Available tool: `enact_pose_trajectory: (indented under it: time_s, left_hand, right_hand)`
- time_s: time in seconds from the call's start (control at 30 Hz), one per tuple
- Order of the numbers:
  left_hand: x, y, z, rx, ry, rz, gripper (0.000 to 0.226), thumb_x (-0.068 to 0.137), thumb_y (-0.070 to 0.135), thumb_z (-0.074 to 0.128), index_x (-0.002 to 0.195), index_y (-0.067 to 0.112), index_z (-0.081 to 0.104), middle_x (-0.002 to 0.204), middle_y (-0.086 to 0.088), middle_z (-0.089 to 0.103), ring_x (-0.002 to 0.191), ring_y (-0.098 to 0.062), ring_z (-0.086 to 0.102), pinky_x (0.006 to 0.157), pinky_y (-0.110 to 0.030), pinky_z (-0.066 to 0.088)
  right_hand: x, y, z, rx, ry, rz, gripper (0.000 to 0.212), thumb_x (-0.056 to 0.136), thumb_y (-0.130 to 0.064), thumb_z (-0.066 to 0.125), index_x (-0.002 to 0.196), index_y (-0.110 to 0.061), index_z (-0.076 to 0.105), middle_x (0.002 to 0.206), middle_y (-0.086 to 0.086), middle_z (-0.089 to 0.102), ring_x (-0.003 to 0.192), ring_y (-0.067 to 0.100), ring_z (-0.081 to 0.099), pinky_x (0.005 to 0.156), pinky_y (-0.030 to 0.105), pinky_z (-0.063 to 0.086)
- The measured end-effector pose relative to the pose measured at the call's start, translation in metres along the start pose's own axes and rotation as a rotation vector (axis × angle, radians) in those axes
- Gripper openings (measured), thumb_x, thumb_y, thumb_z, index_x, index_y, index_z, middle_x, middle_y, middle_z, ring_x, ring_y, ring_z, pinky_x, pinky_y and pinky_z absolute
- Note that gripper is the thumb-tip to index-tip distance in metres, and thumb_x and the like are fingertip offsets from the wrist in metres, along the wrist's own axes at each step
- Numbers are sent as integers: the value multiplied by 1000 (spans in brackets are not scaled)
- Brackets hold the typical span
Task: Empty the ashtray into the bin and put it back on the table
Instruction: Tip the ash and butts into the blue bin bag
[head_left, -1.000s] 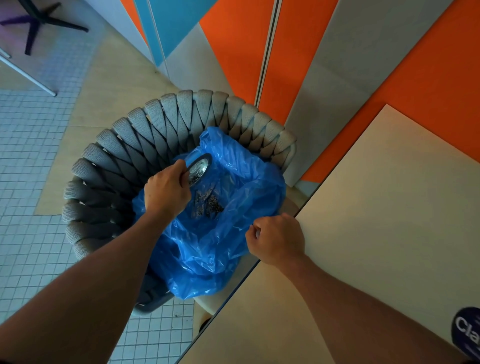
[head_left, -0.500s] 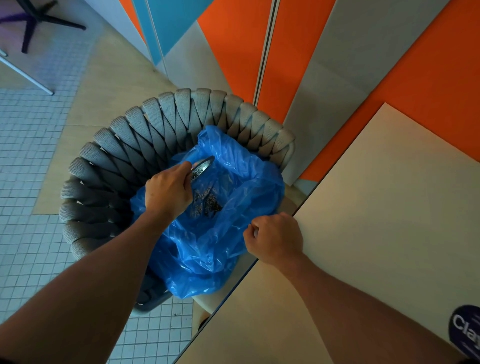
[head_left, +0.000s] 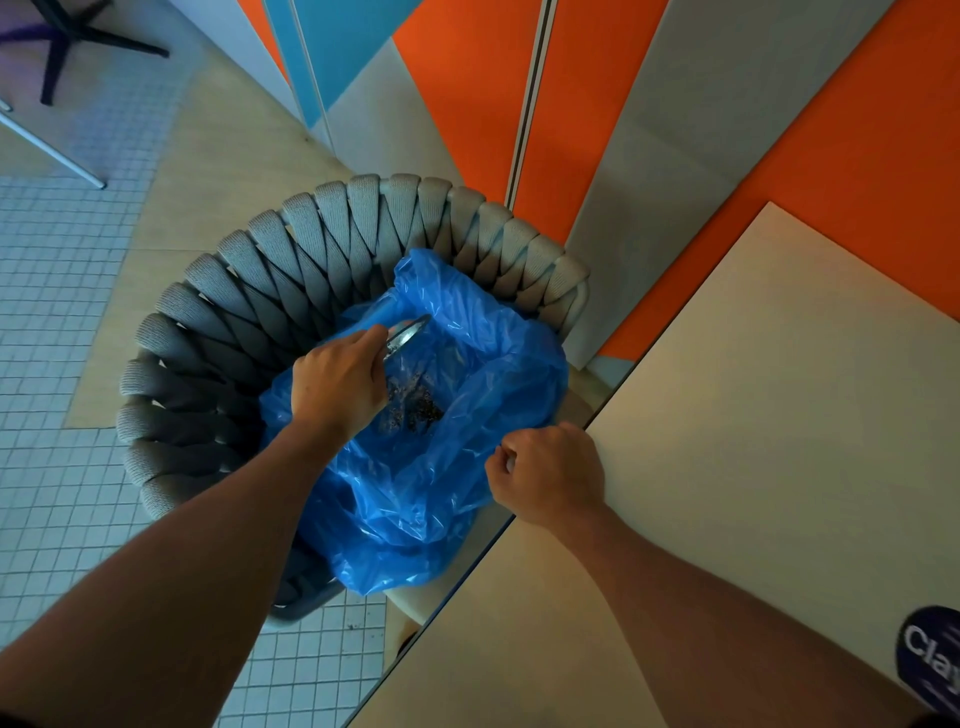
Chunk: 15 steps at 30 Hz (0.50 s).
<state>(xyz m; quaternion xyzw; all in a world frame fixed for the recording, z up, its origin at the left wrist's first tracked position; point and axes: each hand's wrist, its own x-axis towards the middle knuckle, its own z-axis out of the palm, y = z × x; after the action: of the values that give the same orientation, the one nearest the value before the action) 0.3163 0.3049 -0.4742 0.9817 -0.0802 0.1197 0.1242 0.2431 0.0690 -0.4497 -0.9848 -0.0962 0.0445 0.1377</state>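
Note:
My left hand (head_left: 337, 384) grips a small metal ashtray (head_left: 408, 332), tipped on edge over the open mouth of a blue plastic bin bag (head_left: 467, 374). Dark ash and butts (head_left: 415, 408) lie inside the bag below the ashtray. The bag rests on the seat of a grey woven chair (head_left: 270, 291). My right hand (head_left: 550, 475) pinches the bag's near rim, right at the corner of the beige table (head_left: 753, 415).
An orange and grey panelled wall (head_left: 675, 104) stands behind the chair and table. A dark round sticker (head_left: 930, 657) lies at the table's lower right edge. White tiled floor (head_left: 57, 312) spreads to the left, with a black chair base (head_left: 67, 36) at the top left.
The ashtray has tilted further, from showing its open face to standing nearly edge-on. Both hands stay in about the same place.

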Motion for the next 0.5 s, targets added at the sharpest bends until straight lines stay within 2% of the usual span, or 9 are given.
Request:
enact_pose_trajectory:
  time_s: [0.13,0.27,0.5]
  left_hand:
    - [-1,1,0,7,-7,3,13,92,15,50,80,13,46,61,-1,48,47,-25,42,43,-31,37]
    - [-2,2,-1,14,-13,16,13,91,13,50,79,12,47,60,-2,50,46,-25,43,42,-32,40]
    - [-2,4,-1,19,-58,37,13,89,11,52,78,13,45,59,0,45,45,-24,41,43,-30,36]
  right_hand:
    - [-1,-1,0,2,23,-2,31,80,-32,59,53,-16,55,46,3,55,42,18,40,55,29,30]
    - [0,0,0,-27,8,-4,33,82,-35,56,54,-19,49,45,-2,44,42,16,40,54,28,30]
    - [0,0,2,-34,20,-6,33,82,-37,57,54,-19,52,45,-5,41,41,14,38,54,28,28]
